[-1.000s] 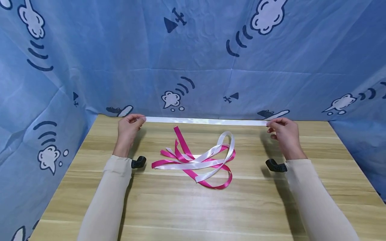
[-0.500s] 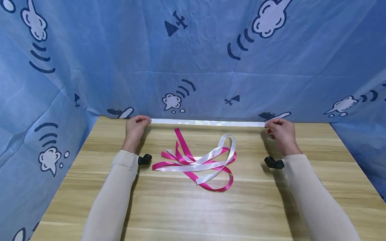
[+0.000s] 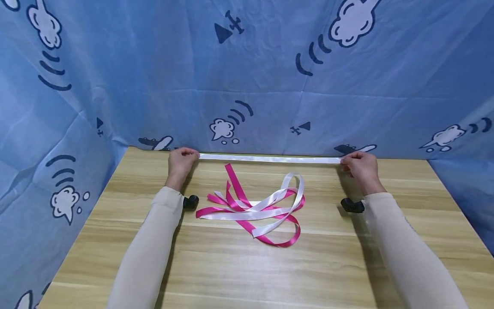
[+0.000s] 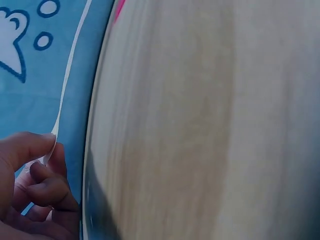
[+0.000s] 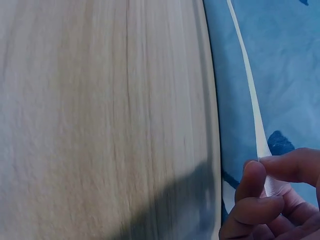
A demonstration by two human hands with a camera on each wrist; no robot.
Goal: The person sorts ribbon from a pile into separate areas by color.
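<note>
A white satin ribbon [image 3: 270, 159] is stretched straight between my two hands near the table's far edge. My left hand [image 3: 182, 166] pinches its left end between thumb and finger; in the left wrist view the ribbon [image 4: 67, 70] runs up from the fingertips. The right end is pinched by my right hand [image 3: 362, 170], and the right wrist view shows the ribbon [image 5: 252, 90] narrowing away from the grip. On the table between the arms lies a loose tangle of pink ribbons [image 3: 237, 186] and white ribbons [image 3: 231, 215], apart from both hands.
The wooden table [image 3: 231, 274] ends at a blue printed curtain [image 3: 154, 64] along the back and sides. Black wrist-worn devices [image 3: 191, 202] stick inward from both sleeves, above the tabletop.
My left hand has moved right, toward the right hand, so the stretch of white ribbon between them is shorter. The right hand stays nearly in place. The tangle lies unchanged.
</note>
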